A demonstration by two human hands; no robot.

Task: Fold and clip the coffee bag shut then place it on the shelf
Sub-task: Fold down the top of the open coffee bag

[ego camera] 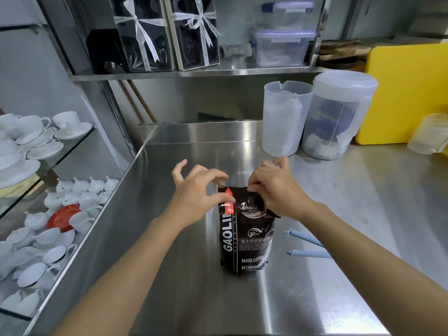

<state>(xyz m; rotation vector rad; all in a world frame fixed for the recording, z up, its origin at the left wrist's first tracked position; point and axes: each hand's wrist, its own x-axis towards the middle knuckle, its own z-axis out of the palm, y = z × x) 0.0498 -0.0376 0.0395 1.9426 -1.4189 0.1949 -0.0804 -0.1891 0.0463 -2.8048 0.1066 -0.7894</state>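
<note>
A black coffee bag (pixel 246 238) with white lettering and an orange tab stands upright on the steel counter (pixel 339 226). Its top is bent over toward me. My right hand (pixel 276 187) pinches the bag's top right corner. At the top left corner my left hand (pixel 196 192) touches the bag with its thumb on the orange tab, the other fingers spread apart above. A light blue bag clip (pixel 308 246) lies open on the counter just right of the bag, partly hidden by my right forearm. The steel shelf (pixel 194 73) runs along the wall above.
Two clear plastic jugs (pixel 315 117) stand behind the bag, with a yellow board (pixel 409 93) to their right. The shelf holds ribboned gift boxes (pixel 167 32) and lidded plastic boxes (pixel 281 44). Glass shelves at the left carry white cups and saucers (pixel 36 141).
</note>
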